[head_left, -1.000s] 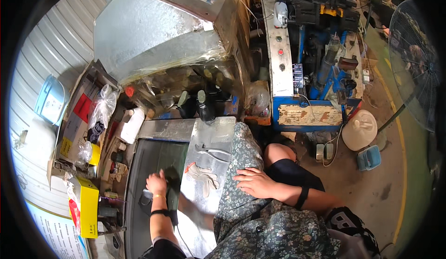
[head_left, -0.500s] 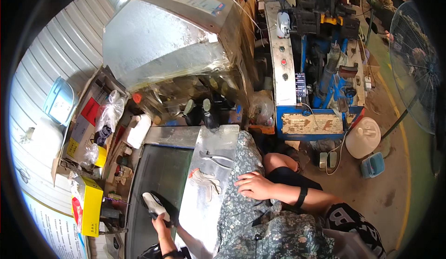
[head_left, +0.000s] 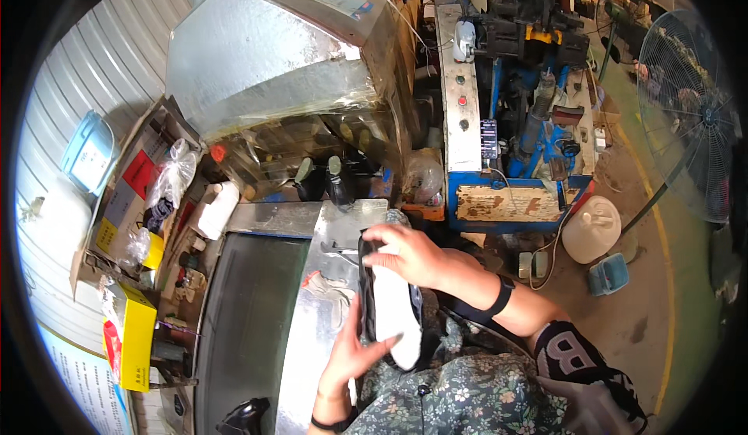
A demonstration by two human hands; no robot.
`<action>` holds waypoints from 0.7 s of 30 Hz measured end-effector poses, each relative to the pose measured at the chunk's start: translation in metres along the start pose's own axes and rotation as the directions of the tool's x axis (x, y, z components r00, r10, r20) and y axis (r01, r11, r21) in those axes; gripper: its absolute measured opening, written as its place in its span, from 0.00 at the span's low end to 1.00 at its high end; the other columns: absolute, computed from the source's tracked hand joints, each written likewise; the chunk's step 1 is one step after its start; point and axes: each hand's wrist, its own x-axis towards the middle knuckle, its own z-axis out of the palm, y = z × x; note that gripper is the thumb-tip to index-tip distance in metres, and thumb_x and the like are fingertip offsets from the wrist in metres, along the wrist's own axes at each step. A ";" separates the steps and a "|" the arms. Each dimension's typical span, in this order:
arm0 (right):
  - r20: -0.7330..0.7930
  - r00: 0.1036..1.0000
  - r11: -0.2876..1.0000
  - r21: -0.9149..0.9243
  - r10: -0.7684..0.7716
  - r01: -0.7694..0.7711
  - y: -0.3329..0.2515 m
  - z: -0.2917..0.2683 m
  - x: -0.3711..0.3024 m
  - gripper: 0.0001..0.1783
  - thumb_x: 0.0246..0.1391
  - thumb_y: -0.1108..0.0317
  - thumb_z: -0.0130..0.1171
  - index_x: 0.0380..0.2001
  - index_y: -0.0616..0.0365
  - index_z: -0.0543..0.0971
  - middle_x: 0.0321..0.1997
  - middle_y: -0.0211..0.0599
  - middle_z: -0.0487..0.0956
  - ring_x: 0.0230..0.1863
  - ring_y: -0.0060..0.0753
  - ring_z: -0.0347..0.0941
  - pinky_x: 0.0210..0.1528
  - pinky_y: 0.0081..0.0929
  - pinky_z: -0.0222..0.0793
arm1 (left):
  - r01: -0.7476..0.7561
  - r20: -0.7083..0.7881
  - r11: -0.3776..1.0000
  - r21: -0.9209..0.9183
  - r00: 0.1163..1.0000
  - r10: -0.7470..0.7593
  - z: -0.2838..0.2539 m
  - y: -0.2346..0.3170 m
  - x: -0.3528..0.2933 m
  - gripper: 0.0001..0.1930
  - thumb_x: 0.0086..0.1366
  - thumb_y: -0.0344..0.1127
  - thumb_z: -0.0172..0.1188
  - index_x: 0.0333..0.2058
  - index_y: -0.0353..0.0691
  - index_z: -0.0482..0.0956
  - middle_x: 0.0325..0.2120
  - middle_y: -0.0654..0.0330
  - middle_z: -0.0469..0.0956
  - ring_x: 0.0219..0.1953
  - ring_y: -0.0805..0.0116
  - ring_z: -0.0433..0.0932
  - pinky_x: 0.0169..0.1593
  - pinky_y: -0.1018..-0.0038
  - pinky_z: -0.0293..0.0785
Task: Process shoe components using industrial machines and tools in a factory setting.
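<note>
A black shoe upper with a white underside (head_left: 393, 318) lies between my hands, above my lap. My left hand (head_left: 351, 357) grips its near left side, thumb across the white part. Over its far end my right hand (head_left: 409, 254) is closed, the fingers curled on the black edge. Just left of the shoe, a pale work glove (head_left: 331, 291) and metal pincers (head_left: 336, 249), partly hidden, rest on the metal plate (head_left: 300, 349). A glossy black shoe (head_left: 244, 416) sits at the near end of the dark belt (head_left: 253, 310).
Two black shoes (head_left: 339, 184) stand below the metal hood (head_left: 265, 53). Left of the belt are a yellow box (head_left: 139, 337) and a cluttered cardboard box (head_left: 128, 193). A blue machine (head_left: 514, 201), white jug (head_left: 592, 228), blue tub (head_left: 608, 274) and large fan (head_left: 686, 115) are on the right.
My left hand has lifted the shoe upper off the belt and brought it right, over my lap. My right hand has left my apron and taken hold of it. Another black shoe shows on the belt.
</note>
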 end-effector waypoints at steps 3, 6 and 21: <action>0.239 0.955 0.971 -0.122 -0.174 0.207 0.000 -0.007 -0.021 0.27 0.57 0.50 0.62 0.52 0.59 0.76 0.56 0.46 0.78 0.49 0.53 0.79 0.50 0.40 0.75 | -0.233 -0.093 0.952 0.198 0.962 0.255 0.015 0.005 0.051 0.50 0.54 0.36 0.74 0.68 0.25 0.51 0.61 0.41 0.68 0.63 0.53 0.69 0.64 0.64 0.66; 0.243 0.970 0.996 -0.080 -0.013 0.033 0.001 -0.018 -0.022 0.27 0.57 0.52 0.62 0.54 0.60 0.75 0.57 0.48 0.77 0.50 0.53 0.78 0.52 0.39 0.75 | -0.185 -0.052 0.975 0.125 0.980 0.192 0.019 0.001 0.077 0.50 0.53 0.37 0.75 0.67 0.25 0.53 0.60 0.42 0.70 0.61 0.55 0.71 0.62 0.65 0.69; -0.031 0.983 0.954 0.249 0.182 -0.169 0.007 -0.004 -0.042 0.30 0.57 0.61 0.64 0.61 0.59 0.70 0.55 0.55 0.77 0.57 0.54 0.75 0.56 0.37 0.72 | -0.115 -0.276 0.993 -0.005 0.955 0.109 0.028 -0.014 0.096 0.41 0.50 0.33 0.75 0.62 0.35 0.66 0.59 0.45 0.72 0.60 0.61 0.73 0.62 0.68 0.68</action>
